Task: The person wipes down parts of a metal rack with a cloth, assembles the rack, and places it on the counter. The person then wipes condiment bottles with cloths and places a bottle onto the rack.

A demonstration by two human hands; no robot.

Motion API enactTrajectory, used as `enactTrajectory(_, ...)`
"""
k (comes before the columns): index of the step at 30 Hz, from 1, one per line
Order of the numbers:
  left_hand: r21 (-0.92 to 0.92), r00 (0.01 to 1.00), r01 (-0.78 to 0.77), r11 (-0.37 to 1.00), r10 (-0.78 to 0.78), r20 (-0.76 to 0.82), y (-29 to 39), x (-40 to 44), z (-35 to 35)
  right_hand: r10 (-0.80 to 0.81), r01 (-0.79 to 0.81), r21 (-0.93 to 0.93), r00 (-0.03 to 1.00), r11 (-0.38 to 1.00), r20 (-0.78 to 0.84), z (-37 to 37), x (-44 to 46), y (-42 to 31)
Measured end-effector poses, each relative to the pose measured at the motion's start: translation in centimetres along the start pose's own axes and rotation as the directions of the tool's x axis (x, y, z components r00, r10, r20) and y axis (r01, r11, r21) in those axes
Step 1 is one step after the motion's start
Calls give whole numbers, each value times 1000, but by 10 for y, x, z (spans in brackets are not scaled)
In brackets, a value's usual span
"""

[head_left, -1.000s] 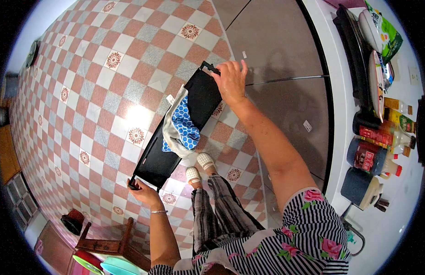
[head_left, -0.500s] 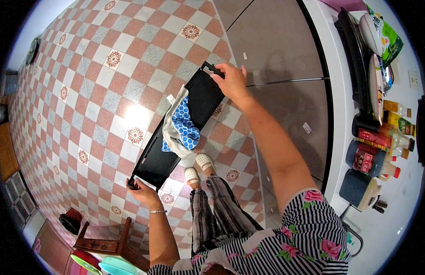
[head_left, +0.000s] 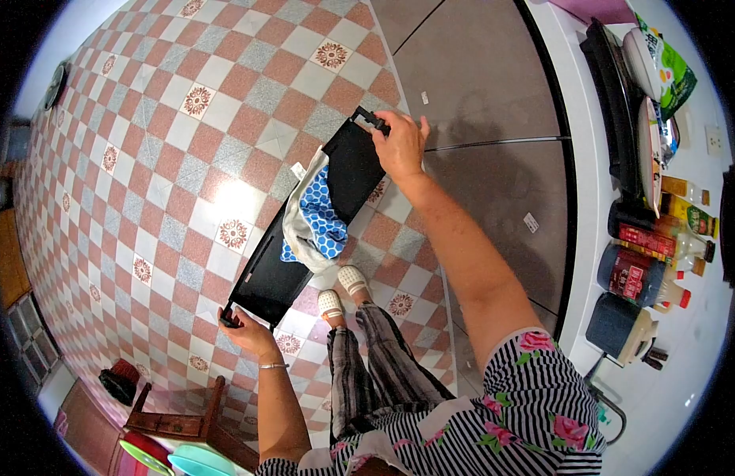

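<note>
A long black tray-like panel point(head_left: 353, 170) hangs tilted between my hands above the tiled floor. My left hand point(head_left: 250, 332) is closed on the handle at its lower left end, with a bracelet on that wrist. At the upper right end, my right hand point(head_left: 401, 145) grips the other black handle, its fingers wrapped round it. A cloth point(head_left: 323, 216), blue and white patterned with a pale grey side, lies across the middle of the panel and drapes over the near edge.
A white counter at the right bears bottles point(head_left: 627, 275), a green packet point(head_left: 675, 75) and a black pan-like object point(head_left: 609, 107). Grey cabinet doors point(head_left: 494, 198) stand below. A wooden stool point(head_left: 177, 426) with a turquoise basin point(head_left: 199, 460) is at the lower left. My shoes are below the panel.
The view has shifted slightly. My right hand has changed its hold a little at the upper handle; the panel and cloth have barely moved.
</note>
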State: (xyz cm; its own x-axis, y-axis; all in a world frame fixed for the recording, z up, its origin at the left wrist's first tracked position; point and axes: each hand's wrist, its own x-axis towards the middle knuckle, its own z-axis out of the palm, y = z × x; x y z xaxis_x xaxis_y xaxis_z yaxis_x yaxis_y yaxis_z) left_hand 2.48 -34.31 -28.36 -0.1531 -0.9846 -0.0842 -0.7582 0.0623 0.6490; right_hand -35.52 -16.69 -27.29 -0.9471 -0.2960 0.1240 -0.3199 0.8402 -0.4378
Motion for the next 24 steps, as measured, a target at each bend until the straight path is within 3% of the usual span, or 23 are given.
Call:
enactTrajectory(5,-26,999,30,999,-30,27,7,-1,-2,29,-24,52,995,998,-92,10,-2,-1)
enactTrajectory(11,-20,998,59,998,-58,17,8,0,-2,119,-145,420,989,896,87,1,0,5)
enactTrajectory(15,-42,998,63,997,-63,14,-1,1,0,70,-102,247,988,964,134,-5,2,8)
enactTrajectory(21,-17,1000,20,1000,-21,-12,0,2,1,-6,6,13,999,1000,-47,4,-5,7)
enactTrajectory(24,-5,996,70,998,-70,57,3,4,-3,-18,19,6,996,1000,-83,7,-5,8)
